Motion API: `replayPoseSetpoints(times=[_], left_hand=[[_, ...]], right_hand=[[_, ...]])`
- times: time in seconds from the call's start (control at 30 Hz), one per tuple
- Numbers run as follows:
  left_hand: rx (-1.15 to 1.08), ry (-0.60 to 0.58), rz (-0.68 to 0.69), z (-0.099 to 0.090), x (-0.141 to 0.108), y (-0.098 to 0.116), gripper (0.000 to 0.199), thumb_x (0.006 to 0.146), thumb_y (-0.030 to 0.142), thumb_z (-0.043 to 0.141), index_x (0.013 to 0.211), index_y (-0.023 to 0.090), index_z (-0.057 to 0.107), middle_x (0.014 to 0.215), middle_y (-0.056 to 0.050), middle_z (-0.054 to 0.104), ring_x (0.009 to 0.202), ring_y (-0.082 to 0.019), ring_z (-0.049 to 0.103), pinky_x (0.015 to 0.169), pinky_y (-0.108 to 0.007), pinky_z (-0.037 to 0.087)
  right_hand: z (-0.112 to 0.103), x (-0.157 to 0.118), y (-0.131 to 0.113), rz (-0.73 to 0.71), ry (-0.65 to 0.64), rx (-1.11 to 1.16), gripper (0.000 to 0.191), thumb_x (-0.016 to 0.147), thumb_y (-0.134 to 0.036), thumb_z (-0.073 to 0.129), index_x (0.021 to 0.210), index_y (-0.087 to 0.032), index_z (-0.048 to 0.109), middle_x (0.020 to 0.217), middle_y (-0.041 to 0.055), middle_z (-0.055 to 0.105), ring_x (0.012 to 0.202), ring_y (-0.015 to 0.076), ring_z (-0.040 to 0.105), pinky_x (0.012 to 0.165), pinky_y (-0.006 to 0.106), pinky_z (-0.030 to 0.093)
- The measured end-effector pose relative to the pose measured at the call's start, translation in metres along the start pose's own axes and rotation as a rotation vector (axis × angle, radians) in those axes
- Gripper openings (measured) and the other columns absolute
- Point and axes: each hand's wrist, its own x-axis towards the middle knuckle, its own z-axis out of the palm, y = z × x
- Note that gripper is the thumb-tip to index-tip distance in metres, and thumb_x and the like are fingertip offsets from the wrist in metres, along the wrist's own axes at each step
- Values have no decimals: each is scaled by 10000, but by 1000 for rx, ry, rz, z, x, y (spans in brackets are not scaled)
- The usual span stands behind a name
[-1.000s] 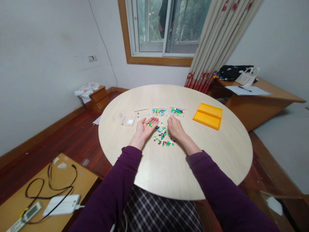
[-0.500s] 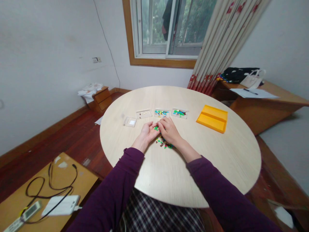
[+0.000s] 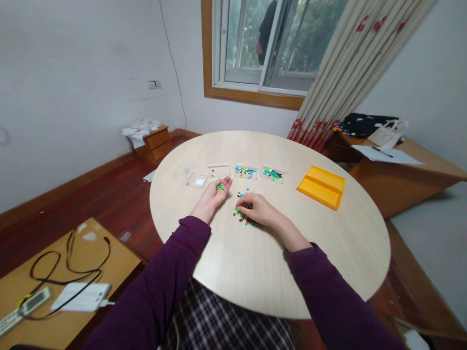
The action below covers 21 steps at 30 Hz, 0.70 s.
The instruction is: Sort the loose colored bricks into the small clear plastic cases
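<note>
My left hand [image 3: 210, 195] is cupped palm up over the table, left of centre, and holds several small green plastic pieces [image 3: 220, 186]. My right hand [image 3: 261, 209] is palm down over a loose pile of small coloured pieces [image 3: 242, 219], with thumb and fingertips pinched together at the pile. Whatever is between those fingertips is too small to make out. The pile mixes green, brown, red, yellow and blue bits, and the right hand hides part of it.
Beyond my hands stand clear trays: one with a few pieces [image 3: 219, 171], two with many coloured pieces [image 3: 245, 173], [image 3: 272, 175]. A small clear box [image 3: 197, 181] is at left, a yellow two-part tray [image 3: 321, 187] at right. The round table [image 3: 233, 272] has a curved edge.
My hands were together over the pile and have parted. The left moved left with the green pieces; the right came down to the pile. The view has shifted slightly.
</note>
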Motion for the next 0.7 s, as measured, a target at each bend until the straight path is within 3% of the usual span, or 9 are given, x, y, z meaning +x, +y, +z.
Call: replayPoseSetpoints(times=[0.2,0.37,0.6,0.7], left_hand=[[33,-114,0,-3,0,0,494,781,-104,273,1177,52,524,772,-84,649,654,-153,683,635,-244,600],[-65,-94,-54,-4,-1,2,692,617,-137,298,1257,40,495,866,-139,656,754,-202,705,697,-290,605],[1,-66,-3,-1,-5,3,555,681,-91,342,1206,-8,502,694,-97,638,569,-168,671,619,-250,596],[21,-44,-15,-1,-5,3,524,701,-90,357,1186,27,517,681,-65,629,502,-125,635,604,-210,585]], right_hand=[[-1,0,2,-33,-12,-78,187,792,-80,528,799,-174,690,791,52,676,763,162,620,742,305,487],[-8,-2,9,13,28,-72,195,772,-78,501,772,-181,667,785,42,671,747,157,610,734,304,481],[-18,-4,11,125,-34,-15,204,712,-71,493,753,-157,674,751,28,643,691,132,565,670,261,449],[-22,-5,12,139,-56,11,208,693,-74,503,758,-156,684,753,29,634,698,133,560,661,257,442]])
